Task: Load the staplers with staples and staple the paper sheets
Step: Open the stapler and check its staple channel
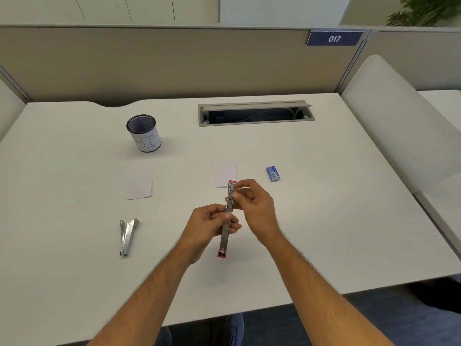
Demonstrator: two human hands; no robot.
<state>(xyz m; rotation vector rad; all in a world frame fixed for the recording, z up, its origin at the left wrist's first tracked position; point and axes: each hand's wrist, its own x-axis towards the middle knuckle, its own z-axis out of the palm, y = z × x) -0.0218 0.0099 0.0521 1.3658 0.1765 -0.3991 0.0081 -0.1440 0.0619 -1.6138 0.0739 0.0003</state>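
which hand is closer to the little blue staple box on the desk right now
The right hand. It sits just below and left of the blue staple box, pinching the top of the opened pink stapler. The left hand grips the stapler lower down, farther from the box.

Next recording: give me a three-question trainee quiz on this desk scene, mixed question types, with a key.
1. True or false: the pink stapler is unfolded flat and held above the desk by both the left hand and the right hand.
2. Which lies nearest the blue staple box? A) silver stapler B) paper sheet by the right hand C) mesh cup
3. Fill in: the other paper sheet lies between the mesh cup and the ____ stapler.

Key: 1 true; 2 B; 3 silver
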